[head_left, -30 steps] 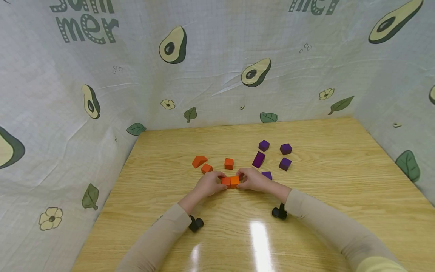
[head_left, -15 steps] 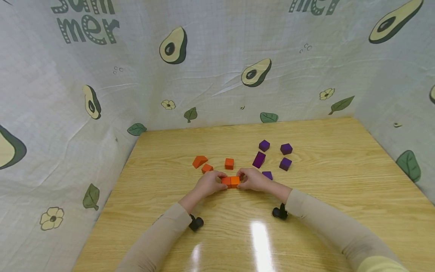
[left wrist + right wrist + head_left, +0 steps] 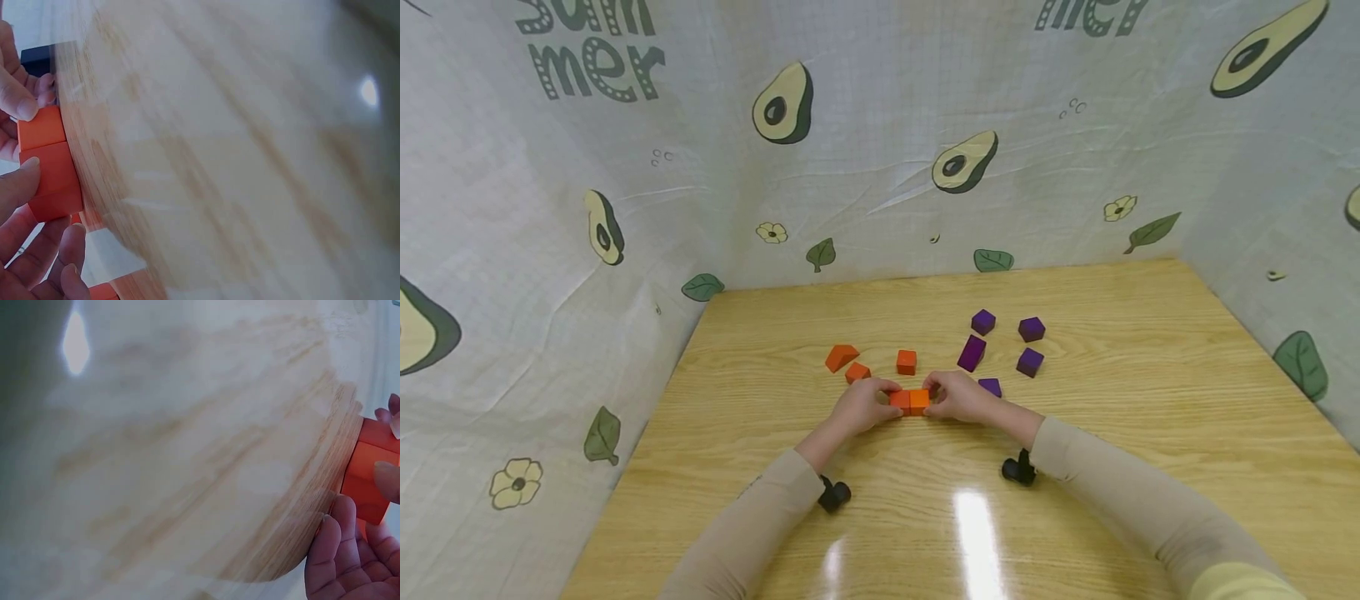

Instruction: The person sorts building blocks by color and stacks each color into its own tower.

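Two orange blocks stand side by side on the wooden table, their faces touching. My left hand (image 3: 862, 406) pinches the left, redder block (image 3: 899, 403) between thumb and fingers. The right, lighter orange block (image 3: 919, 402) is pinched by my right hand (image 3: 957, 395). In the left wrist view the redder block (image 3: 55, 178) meets the lighter block (image 3: 40, 128) along a thin seam. The right wrist view has my right thumb lying on the lighter block (image 3: 365, 478), with the fingers curled beneath.
Behind the hands lie an orange cube (image 3: 906, 362), another orange block (image 3: 857, 372) and an orange wedge-like piece (image 3: 842, 357). Several purple blocks, among them a longer one (image 3: 972, 353), are scattered to the right. A patterned cloth (image 3: 865, 208) hangs behind the wooden table (image 3: 760, 333).
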The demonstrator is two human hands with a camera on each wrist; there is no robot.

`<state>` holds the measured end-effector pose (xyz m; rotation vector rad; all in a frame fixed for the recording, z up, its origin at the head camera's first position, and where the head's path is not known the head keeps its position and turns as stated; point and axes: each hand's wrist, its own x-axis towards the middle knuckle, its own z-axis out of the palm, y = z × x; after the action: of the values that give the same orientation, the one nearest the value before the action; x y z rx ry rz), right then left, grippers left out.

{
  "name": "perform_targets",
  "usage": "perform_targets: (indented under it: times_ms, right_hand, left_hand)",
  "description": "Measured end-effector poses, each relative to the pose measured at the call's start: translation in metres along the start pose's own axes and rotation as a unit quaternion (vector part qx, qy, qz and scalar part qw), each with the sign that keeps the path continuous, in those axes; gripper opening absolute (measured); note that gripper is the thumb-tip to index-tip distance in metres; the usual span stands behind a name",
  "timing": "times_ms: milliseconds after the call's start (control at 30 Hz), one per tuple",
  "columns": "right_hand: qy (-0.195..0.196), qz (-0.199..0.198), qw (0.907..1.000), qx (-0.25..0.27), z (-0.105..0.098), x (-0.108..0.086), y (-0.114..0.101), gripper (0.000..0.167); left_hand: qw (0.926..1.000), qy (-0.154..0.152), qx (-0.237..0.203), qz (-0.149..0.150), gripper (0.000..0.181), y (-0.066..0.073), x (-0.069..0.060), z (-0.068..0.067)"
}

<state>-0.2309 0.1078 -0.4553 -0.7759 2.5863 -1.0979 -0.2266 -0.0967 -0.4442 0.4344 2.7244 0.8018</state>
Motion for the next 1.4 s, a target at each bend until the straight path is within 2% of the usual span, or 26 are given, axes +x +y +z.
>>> perform_targets:
  times_ms: [367,533,667,767,867,967,1067,1167,1400]
  right_hand:
    - [0.0,0.004,1.0,-0.001,-0.001,-0.001,-0.002,0.023]
    - [0.0,0.004,1.0,-0.003,0.0,-0.001,-0.002,0.023]
    - [0.002,0.0,1.0,-0.002,-0.001,-0.002,-0.004,0.023]
    - [0.002,-0.003,1.0,0.0,-0.001,-0.003,-0.004,0.023]
    - [0.001,-0.002,1.0,0.0,-0.001,-0.003,-0.004,0.023]
    - [0.002,-0.002,1.0,-0.002,-0.001,-0.003,-0.004,0.023]
    - [0.001,-0.002,1.0,-0.002,-0.001,-0.003,-0.004,0.024]
    - [0.0,-0.002,1.0,-0.002,-0.001,-0.003,-0.004,0.023]
    - [-0.003,0.003,1.0,-0.004,-0.001,-0.002,-0.003,0.023]
  left_hand:
    - [1.0,0.002,-0.003,-0.001,0.037,-0.001,0.0,0.001]
    - [0.9999,-0.002,-0.012,-0.007,0.048,0.001,-0.001,0.0]
    - [0.9999,-0.004,-0.013,-0.004,0.057,0.003,-0.003,-0.006]
    - [0.9997,0.013,-0.017,0.01,0.057,0.002,-0.004,-0.015]
    - [0.9986,0.043,-0.024,0.022,0.052,-0.002,-0.003,-0.026]
    - [0.9969,0.072,-0.031,0.01,0.047,-0.008,-0.001,-0.035]
    - [0.9955,0.085,-0.038,-0.017,0.046,-0.014,0.001,-0.041]
    - [0.9951,0.086,-0.035,-0.034,0.047,-0.018,0.001,-0.044]
    - [0.9952,0.073,0.026,-0.06,0.053,-0.028,0.004,-0.038]
